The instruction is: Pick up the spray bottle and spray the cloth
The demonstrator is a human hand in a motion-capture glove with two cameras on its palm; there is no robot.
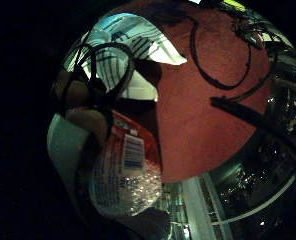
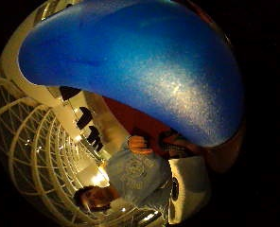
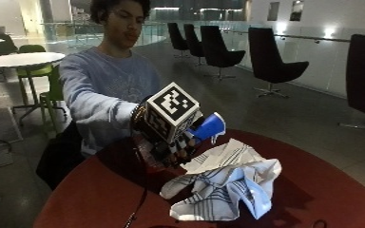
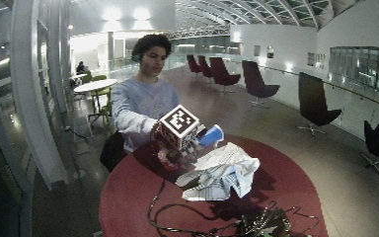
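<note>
1. Spray bottle [image 3: 206, 127], blue head uppermost, lifted above the round red table [image 3: 321, 190] and tilted toward the cloth.
2. Clear lower body with a red label and barcode [image 1: 130, 150], close against the palm in the little finger side view.
3. Blue head [image 2: 144, 66] filling most of the thumb side view.
4. Gloved right hand [image 3: 170, 142] wrapped around the bottle, fingers curled about its neck and body.
5. Crumpled white cloth [image 3: 226, 183] with dark stripes and a blue patch, heaped on the table just beside and below the nozzle.
6. Black cables [image 4: 176, 217] trailing across the near tabletop.
</note>
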